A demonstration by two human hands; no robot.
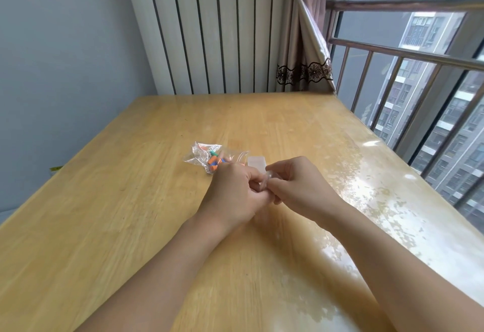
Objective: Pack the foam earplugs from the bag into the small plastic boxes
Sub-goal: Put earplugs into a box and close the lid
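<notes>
Early days, I judge: the foam earplugs (214, 162) lie inside the clear bag (207, 156). Just right of the bag, left hand (233, 190) and right hand (298, 187) pinch one small plastic box (263, 180); another box (256, 161) lies just beyond.

This is a room in a high-rise flat, a home rather than a workplace. A plain wooden counter (131, 214) under a clear cover fills the lower frame. Behind it, at upper centre, stands a white ribbed radiator (209, 30). A curtain with a lace band (305, 71) hangs at upper right beside a window with metal guard rails (408, 54), through which apartment towers (429, 75) show.
</notes>
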